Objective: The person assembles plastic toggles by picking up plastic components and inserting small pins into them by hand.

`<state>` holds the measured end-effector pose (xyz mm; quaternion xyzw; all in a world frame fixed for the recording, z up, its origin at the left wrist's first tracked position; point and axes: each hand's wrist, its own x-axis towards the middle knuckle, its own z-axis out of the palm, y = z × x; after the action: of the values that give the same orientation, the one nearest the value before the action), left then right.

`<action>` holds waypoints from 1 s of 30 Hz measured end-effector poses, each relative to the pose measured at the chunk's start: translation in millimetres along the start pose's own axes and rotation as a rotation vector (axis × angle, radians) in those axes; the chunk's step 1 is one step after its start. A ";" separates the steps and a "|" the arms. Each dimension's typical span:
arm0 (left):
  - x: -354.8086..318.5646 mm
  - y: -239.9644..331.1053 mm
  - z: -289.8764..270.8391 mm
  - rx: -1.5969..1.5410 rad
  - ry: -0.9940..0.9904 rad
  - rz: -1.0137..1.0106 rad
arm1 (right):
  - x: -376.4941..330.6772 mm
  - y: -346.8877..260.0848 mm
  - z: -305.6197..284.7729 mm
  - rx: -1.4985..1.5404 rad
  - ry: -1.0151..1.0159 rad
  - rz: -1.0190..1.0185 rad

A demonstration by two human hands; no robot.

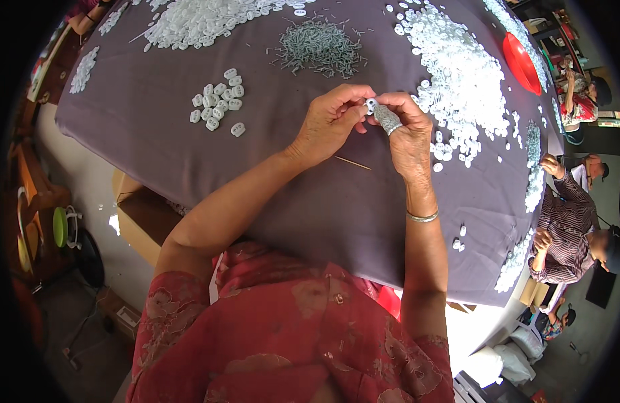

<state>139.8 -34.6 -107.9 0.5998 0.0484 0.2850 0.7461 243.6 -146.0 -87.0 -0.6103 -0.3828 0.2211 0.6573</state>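
Above the middle of the table, my left hand (329, 124) and my right hand (409, 134) meet at the fingertips. Pinched between them is a small white plastic piece (370, 105) with dark round spots; both hands are closed on it. Silvery wrapping (387, 119) covers my right thumb. Just below the hands lies a thin wooden stick (353, 162). Left of my left hand is a loose cluster of white oval plastic pieces (220, 102). Beyond my hands sits a pile of small grey metal pins or springs (320, 47), too fine to tell which.
Big heaps of white plastic parts lie at the far left (202, 23) and right (461, 80) on the grey tablecloth (149, 121). A red bowl (521, 64) stands at the right edge. Several people sit along that side. A cardboard box (139, 218) is below the table's left edge.
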 end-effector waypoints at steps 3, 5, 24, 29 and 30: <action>-0.1 -2.6 -0.6 0.001 0.015 0.006 | -0.5 -3.2 1.9 -0.054 -0.033 -0.037; 0.2 -3.6 -1.4 -0.001 0.022 0.002 | -1.9 -5.5 4.7 -0.081 -0.049 -0.055; 1.1 2.8 -7.5 0.034 -0.033 -0.104 | -8.1 -6.3 4.3 -0.499 0.004 -0.195; -1.8 1.9 -9.1 0.130 -0.054 -0.068 | -9.0 -8.4 4.3 -0.529 -0.004 -0.180; -2.5 2.5 -9.7 0.186 -0.057 -0.049 | -9.3 -8.7 4.3 -0.550 -0.001 -0.183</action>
<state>132.7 -27.1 -109.0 0.6731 0.0682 0.2438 0.6949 233.1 -151.6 -80.9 -0.7285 -0.4823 0.0489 0.4840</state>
